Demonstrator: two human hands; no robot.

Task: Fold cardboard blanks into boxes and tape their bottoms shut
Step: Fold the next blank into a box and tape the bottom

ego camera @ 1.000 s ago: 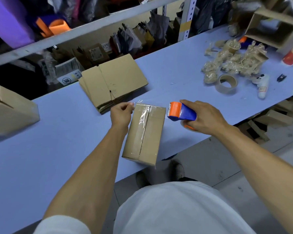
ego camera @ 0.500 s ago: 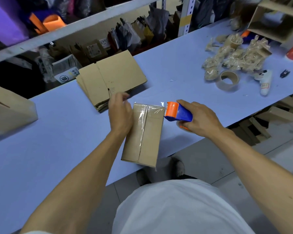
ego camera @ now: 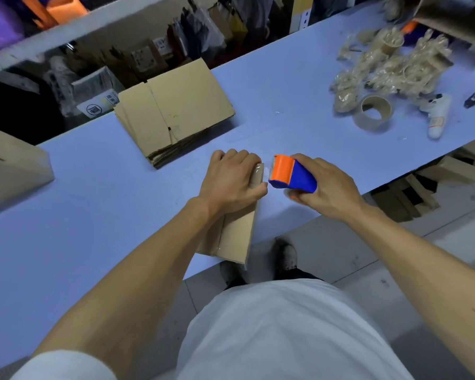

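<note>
A small folded cardboard box (ego camera: 232, 237) lies on the blue table (ego camera: 93, 215) near its front edge, with clear tape along its seam. My left hand (ego camera: 232, 179) lies flat on the box's far end and presses the tape down there. My right hand (ego camera: 327, 187) grips a blue and orange tape dispenser (ego camera: 292, 174), whose orange head sits just right of the box's far corner. A stack of flat cardboard blanks (ego camera: 173, 113) lies beyond the box.
An assembled box (ego camera: 11, 168) stands at the far left. A tape roll (ego camera: 373, 112), a heap of used tape scraps (ego camera: 390, 67) and a white bottle (ego camera: 436, 116) lie at the right. A shelf with bags runs behind the table.
My left hand has slid from the box's far left corner across its far end, pressing the tape down. The dispenser has stayed beside the box's far right corner.
</note>
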